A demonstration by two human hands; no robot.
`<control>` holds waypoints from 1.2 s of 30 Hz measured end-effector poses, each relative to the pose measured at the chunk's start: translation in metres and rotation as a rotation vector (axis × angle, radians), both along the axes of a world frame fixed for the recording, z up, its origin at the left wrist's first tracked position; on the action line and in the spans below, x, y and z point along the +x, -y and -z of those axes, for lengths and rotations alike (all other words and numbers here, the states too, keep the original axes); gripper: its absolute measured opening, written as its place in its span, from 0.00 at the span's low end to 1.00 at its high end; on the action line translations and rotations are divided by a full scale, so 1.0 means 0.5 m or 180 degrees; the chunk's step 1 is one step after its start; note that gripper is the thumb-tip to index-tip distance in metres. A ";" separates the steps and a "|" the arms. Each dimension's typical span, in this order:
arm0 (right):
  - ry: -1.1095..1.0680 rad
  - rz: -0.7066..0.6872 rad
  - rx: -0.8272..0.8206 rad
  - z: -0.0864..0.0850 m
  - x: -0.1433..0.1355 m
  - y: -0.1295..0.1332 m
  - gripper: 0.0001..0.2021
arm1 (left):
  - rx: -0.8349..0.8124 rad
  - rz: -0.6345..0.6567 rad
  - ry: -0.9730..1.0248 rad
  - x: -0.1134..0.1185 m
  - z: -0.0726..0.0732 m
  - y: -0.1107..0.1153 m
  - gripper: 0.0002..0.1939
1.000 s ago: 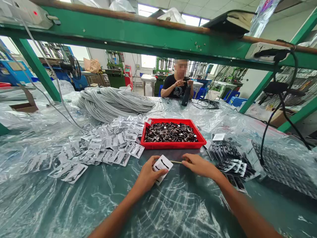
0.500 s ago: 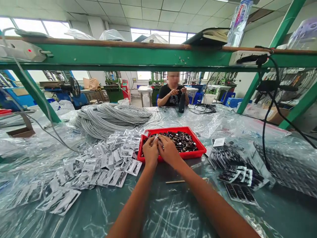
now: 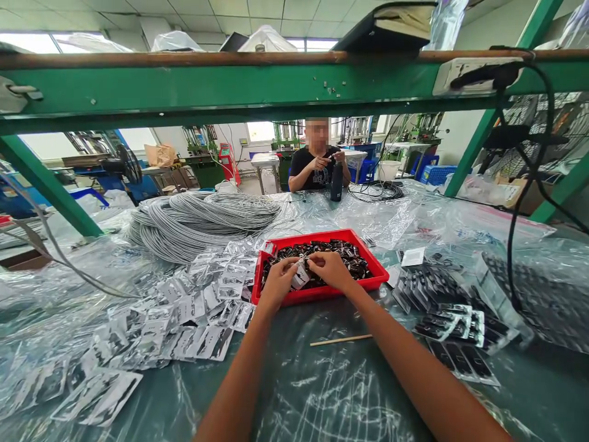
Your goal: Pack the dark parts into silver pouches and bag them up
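Over a red tray [image 3: 317, 295] full of small dark pieces [image 3: 343, 252], both hands meet at a small white-and-silver packet [image 3: 301, 275]. My left hand [image 3: 279, 281] pinches the packet's left upper side. My right hand [image 3: 332, 269] has its fingers pressed together at the packet's upper right; what lies between those fingertips is too small to name. Left of the tray spreads a heap of flat silver packets [image 3: 184, 313]. A thin wooden stick [image 3: 340, 340] lies on the table in front of the tray.
Behind the heap sits a coil of grey cable [image 3: 202, 221]. Stacks of dark packs [image 3: 455, 325] are at the right. A green shelf beam [image 3: 257, 86] crosses above. Across the table sits a person [image 3: 306, 166] behind a dark bottle [image 3: 337, 182].
My hands have moved slightly apart, and the packet between them now shows more clearly. The whole view has shifted a little.
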State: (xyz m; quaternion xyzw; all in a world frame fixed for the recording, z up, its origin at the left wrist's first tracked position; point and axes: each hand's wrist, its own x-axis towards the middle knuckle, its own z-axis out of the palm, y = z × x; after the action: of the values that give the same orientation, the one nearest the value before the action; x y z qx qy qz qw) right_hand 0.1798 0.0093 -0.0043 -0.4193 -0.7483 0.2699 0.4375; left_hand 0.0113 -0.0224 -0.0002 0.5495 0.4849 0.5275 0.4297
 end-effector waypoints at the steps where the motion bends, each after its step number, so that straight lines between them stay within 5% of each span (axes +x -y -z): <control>1: 0.0002 -0.0011 0.0019 0.004 -0.001 -0.001 0.10 | -0.0005 -0.0102 -0.0005 0.000 0.002 -0.002 0.19; 6: 0.0185 -0.0164 0.0732 0.011 -0.020 0.012 0.23 | 0.0218 -0.0347 -0.0163 0.004 0.002 -0.004 0.17; 9: 0.0429 -0.0158 0.1071 0.009 -0.031 0.021 0.21 | 0.0272 -0.0445 -0.0034 0.011 0.001 -0.004 0.17; 15: -0.0025 -0.0360 0.0272 -0.002 -0.016 0.014 0.18 | -0.0269 0.0261 0.0802 0.009 0.001 -0.002 0.26; 20: 0.0069 -0.0377 0.0161 -0.002 0.002 0.002 0.16 | -0.0254 0.0083 0.0339 0.021 0.009 -0.006 0.27; 28: 0.0907 0.0121 0.0634 0.018 -0.013 -0.006 0.15 | -0.0166 -0.0420 -0.0616 0.010 0.015 -0.024 0.07; 36: 0.1821 0.0569 0.0604 0.005 -0.042 0.024 0.10 | -0.0018 -0.0860 -0.1007 0.019 0.022 -0.016 0.10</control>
State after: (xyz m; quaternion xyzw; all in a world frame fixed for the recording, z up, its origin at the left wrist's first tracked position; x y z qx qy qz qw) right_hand 0.1587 -0.0025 -0.0066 -0.4996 -0.8231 0.0305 0.2684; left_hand 0.0207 -0.0147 -0.0113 0.5542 0.6172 0.4861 0.2750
